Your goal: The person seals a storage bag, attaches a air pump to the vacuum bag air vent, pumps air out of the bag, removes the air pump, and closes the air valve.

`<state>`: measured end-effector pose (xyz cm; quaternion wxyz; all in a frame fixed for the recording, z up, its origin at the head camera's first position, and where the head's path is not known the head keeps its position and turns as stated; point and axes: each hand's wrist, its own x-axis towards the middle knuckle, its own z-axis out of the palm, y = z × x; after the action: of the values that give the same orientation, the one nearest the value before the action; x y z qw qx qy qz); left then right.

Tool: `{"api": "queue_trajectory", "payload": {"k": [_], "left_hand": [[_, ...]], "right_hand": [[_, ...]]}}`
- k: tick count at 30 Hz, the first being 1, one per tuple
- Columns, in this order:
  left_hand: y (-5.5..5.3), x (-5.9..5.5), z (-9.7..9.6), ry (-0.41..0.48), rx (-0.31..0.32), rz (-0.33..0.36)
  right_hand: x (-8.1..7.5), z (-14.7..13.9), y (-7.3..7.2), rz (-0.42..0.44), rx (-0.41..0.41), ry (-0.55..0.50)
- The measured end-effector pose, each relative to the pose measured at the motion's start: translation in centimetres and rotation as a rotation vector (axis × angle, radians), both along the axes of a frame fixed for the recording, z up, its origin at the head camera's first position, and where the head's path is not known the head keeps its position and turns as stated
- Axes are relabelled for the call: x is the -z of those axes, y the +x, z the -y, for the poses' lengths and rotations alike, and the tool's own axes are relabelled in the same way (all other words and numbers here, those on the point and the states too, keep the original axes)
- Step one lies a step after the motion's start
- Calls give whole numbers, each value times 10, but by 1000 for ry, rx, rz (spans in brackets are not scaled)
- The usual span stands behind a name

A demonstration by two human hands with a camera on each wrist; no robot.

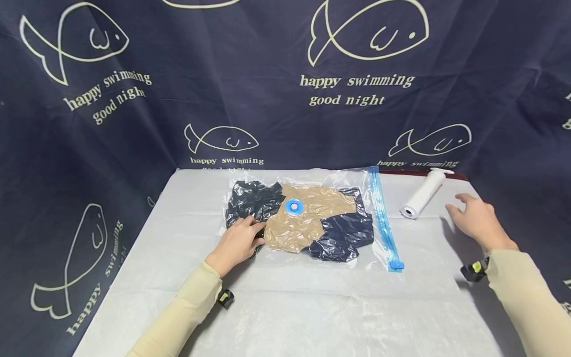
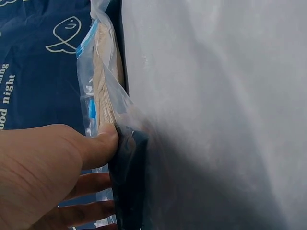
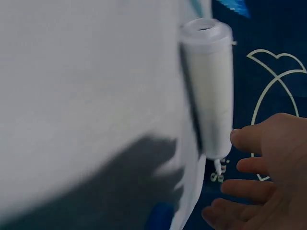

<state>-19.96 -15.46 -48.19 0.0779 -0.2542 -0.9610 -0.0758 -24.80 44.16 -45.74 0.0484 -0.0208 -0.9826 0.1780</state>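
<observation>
A clear vacuum storage bag (image 1: 278,259) lies flat on the table, with black, tan and dark navy folded clothes inside. Its round blue valve (image 1: 294,207) faces up, and a blue zip strip (image 1: 384,223) runs along the right side. My left hand (image 1: 238,243) rests on the bag's near left part, over the black cloth; in the left wrist view the thumb (image 2: 103,143) presses against the bag's side. To the right lies a white hand pump (image 1: 424,193), its nozzle end towards me. My right hand (image 1: 477,220) hovers just right of the pump, fingers spread and holding nothing.
A pale grey cloth covers the table (image 1: 285,317). Dark blue curtains (image 1: 267,99) with fish drawings hang behind and at both sides. A dark red strip (image 1: 410,173) shows at the table's back right edge. Black wrist cameras (image 1: 225,298) sit on both sleeves.
</observation>
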Motion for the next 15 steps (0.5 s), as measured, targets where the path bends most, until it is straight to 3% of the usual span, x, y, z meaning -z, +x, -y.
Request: {"api": "queue_trajectory", "payload": {"k": [5,7,12,15], "left_hand": [[0,1,-1,-11,0,6],[0,2,-1,-11,-1,3],[0,1,0,-2,0,-10],[0,1,0,-10,1,-17]], "right_hand": [[18,-10,18,-12,-47,126],[23,-14,24,27,-38,166],[25,-24,33,143,6,190],[24,-25,35,156,12,181]]}}
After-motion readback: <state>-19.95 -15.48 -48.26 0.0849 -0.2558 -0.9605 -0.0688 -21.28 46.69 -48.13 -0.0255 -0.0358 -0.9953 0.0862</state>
